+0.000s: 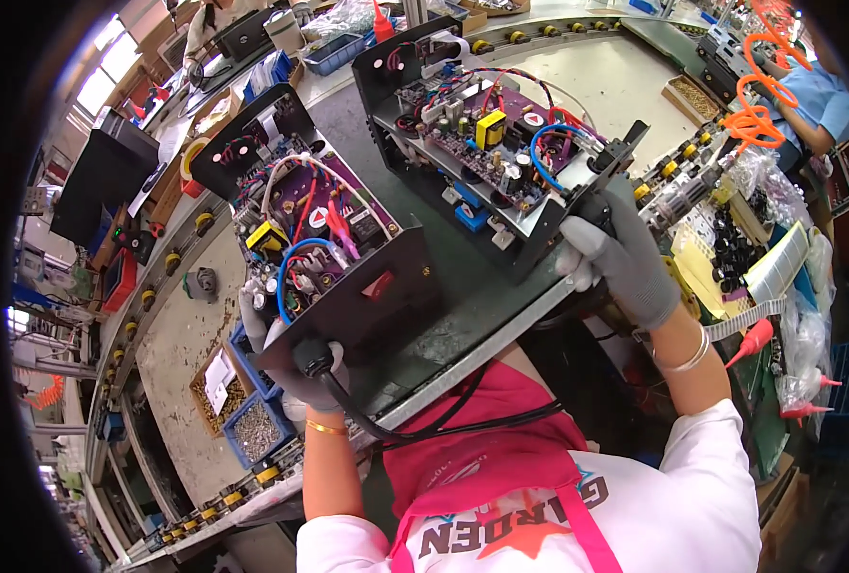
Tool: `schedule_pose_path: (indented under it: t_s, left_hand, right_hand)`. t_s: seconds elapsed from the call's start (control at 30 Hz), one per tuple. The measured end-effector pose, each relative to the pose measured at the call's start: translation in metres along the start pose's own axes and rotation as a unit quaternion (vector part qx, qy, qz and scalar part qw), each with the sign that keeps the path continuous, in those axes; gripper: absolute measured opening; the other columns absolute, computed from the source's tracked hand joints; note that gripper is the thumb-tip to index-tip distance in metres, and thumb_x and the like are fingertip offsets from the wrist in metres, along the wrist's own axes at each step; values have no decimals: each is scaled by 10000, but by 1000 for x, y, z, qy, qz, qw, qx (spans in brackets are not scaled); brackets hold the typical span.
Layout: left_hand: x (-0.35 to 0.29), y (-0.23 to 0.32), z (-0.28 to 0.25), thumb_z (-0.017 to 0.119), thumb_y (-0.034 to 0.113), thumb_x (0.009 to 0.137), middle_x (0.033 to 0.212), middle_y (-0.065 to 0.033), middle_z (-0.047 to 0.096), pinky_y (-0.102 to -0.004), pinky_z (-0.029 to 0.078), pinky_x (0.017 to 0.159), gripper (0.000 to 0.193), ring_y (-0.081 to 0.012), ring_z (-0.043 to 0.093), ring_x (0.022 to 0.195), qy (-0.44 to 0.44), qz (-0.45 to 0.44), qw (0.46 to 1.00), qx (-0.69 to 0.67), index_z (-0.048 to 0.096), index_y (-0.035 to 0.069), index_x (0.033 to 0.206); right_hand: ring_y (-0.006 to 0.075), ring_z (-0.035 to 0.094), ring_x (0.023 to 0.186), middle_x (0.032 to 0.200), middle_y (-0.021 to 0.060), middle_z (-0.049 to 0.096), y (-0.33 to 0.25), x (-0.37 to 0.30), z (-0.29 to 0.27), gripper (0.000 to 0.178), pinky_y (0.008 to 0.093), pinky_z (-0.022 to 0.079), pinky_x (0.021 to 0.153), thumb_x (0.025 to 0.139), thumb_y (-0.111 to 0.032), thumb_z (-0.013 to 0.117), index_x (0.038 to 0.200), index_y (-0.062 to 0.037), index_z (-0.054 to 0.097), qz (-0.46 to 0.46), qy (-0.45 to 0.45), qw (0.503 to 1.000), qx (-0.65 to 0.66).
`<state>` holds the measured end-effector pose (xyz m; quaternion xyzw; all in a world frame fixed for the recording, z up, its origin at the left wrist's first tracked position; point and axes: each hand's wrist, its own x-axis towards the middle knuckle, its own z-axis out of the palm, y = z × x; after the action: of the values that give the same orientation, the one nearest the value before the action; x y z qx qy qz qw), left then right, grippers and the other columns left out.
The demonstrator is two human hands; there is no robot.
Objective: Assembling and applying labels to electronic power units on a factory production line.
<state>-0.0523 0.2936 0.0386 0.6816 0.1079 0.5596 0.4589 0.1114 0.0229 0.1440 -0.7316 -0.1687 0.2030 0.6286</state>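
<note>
Two open black metal chassis with purple circuit boards and bundled wires lie on the dark green work surface. My gloved left hand [317,384] is closed around the near left corner of the left chassis [362,286], by a black cable fitting with a thick black power cord [348,406]. Some of its fingers show behind the panel. At the near right end of the right chassis [486,143], my gloved right hand [625,258] is closed on the end panel, next to another black fitting. Its fingertips curl in at the panel's lower edge, and the palm side is hidden.
A curved roller conveyor [147,296] runs around the bench. Blue bins of small hardware [255,432] stand at the left. An orange coiled air hose [754,124] hangs at the right, above bagged parts and a red-nozzled bottle [751,341]. Another person in blue [816,100] is far right.
</note>
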Motion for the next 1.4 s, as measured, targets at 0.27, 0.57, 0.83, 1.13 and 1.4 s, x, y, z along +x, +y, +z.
schedule_pose_path:
  t_s: [0.27,0.57,0.83,1.13,1.4]
  left_hand:
    - [28,-30,-4,746,330,704,1380,-162,369,-361,379,983,899,-238,456,1183,-56,58,995,-52,285,-61,1369]
    - [21,-48,-26,624,325,867,1193,-159,514,-383,356,974,549,-250,482,1089,-95,50,979,176,443,-32,1242]
    - [26,5,-20,655,181,859,1062,-126,555,-356,402,883,384,-224,508,954,-132,11,981,139,514,-42,1137]
    - [26,12,-24,618,227,882,1172,-148,529,-360,367,943,459,-242,497,1041,-136,-1,974,181,474,-49,1218]
    - [20,21,-16,586,216,902,1305,-157,469,-357,352,997,515,-230,476,1141,-142,-45,983,103,406,-40,1311]
  right_hand:
    - [105,595,560,678,79,637,0,47,52,211,213,435,480,870,-147,575,976,10,484,-91,-8,996,13]
    - [122,597,774,826,79,608,57,50,52,312,269,489,675,842,-216,654,1014,-14,490,-287,61,951,-99]
    - [160,609,862,998,65,614,130,-27,-220,172,275,481,802,883,-132,575,1029,-42,565,-316,472,774,-280]
    - [334,576,1058,1134,194,578,158,-143,-399,538,459,459,860,801,-481,594,1177,-114,481,311,597,604,-426]
    - [108,536,585,767,80,607,217,-125,-466,305,200,398,384,808,-37,615,1108,-77,579,118,652,724,195]
